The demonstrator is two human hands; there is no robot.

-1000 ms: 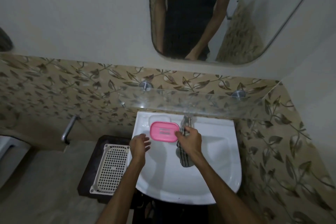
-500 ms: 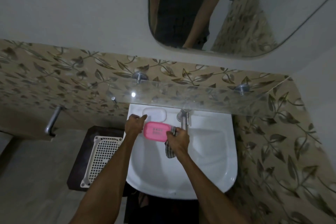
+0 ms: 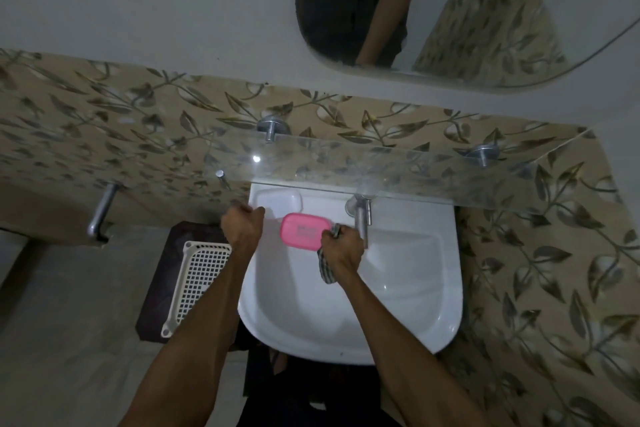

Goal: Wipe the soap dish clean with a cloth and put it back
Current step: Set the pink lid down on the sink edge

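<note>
Both hands are over the white sink (image 3: 349, 315) right now. My right hand (image 3: 341, 246) has its fingers curled around the striped cloth (image 3: 325, 270), which hangs down under my wrist, and it's touching the right end of the pink soap dish (image 3: 304, 230). That dish sits at the back of the basin, just left of the tap (image 3: 362, 215). My left hand (image 3: 242, 222) is balled up at the sink's back left rim; can't tell if it's holding anything.
</note>
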